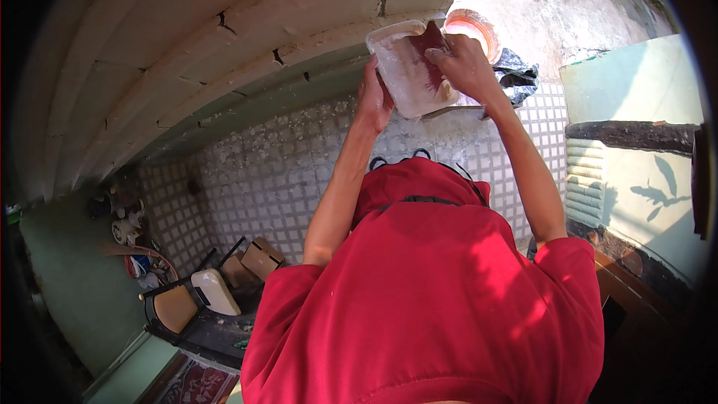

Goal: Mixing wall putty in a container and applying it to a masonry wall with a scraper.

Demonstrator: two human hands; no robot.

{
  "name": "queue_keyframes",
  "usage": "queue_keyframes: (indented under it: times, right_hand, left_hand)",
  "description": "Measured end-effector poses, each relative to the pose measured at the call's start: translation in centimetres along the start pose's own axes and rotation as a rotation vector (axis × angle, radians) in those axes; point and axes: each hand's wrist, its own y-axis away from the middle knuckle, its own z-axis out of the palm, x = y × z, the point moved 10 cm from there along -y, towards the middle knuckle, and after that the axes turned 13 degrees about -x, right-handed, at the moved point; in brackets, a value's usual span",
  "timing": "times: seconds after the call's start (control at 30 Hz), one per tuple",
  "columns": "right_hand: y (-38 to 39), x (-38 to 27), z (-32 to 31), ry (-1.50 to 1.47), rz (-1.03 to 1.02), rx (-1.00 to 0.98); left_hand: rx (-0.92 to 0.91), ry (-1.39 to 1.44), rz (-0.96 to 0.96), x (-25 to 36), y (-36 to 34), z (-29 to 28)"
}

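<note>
A white rectangular tray (pixel 398 67), smeared with pale paste, is held out above the tiled floor. My left hand (pixel 374 93) grips its left side, with fingers partly hidden behind it. A dark red-brown flat scraper (pixel 425 49) is in my right hand (pixel 458 67), pressed on or just over the tray's right part; a lump of pale material shows near the tray's lower right. Behind my right hand stand an orange bucket (pixel 486 30) with pale contents and a crumpled dark plastic bag (pixel 516 71).
A cracked pale wall (pixel 224 52) runs along the upper left. At lower left are a chair (pixel 172 307), cardboard boxes (pixel 262 258) and assorted clutter (pixel 131 228). A low wall (pixel 636 82) with a dark rail (pixel 628 135) is at right. The floor (pixel 254 172) has small square tiles.
</note>
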Motion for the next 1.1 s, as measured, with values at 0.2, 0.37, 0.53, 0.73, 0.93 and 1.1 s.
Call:
queue_keyframes:
  times: [0.2, 0.37, 0.53, 0.73, 0.93, 1.1]
  right_hand:
    - [0.9, -2.3, -2.5, -0.115, -0.078, -0.168]
    - [3.1, -6.9, -2.5, 0.309, -0.406, -0.208]
    - [5.4, -7.7, -0.7, 0.752, -0.519, -0.216]
    - [5.9, -4.5, 0.1, 0.788, -0.716, -0.236]
    - [6.0, -2.4, -1.1, 0.767, -0.677, -0.307]
    - [6.2, -2.2, -1.8, 0.772, -0.649, -0.321]
  left_hand:
    - [-0.026, -0.056, -0.074, 0.7, 0.4, 0.0]
    - [-0.084, -0.125, -0.097, 1.7, 0.7, 1.4]
    - [-0.093, -0.139, -0.125, 2.0, 1.2, 2.3]
    - [-0.142, -0.097, -0.139, 1.7, 0.6, 1.7]
    - [-0.078, -0.109, -0.116, 1.6, 0.8, 0.3]
    - [-0.018, -0.119, -0.080, 1.8, 1.2, 0.5]
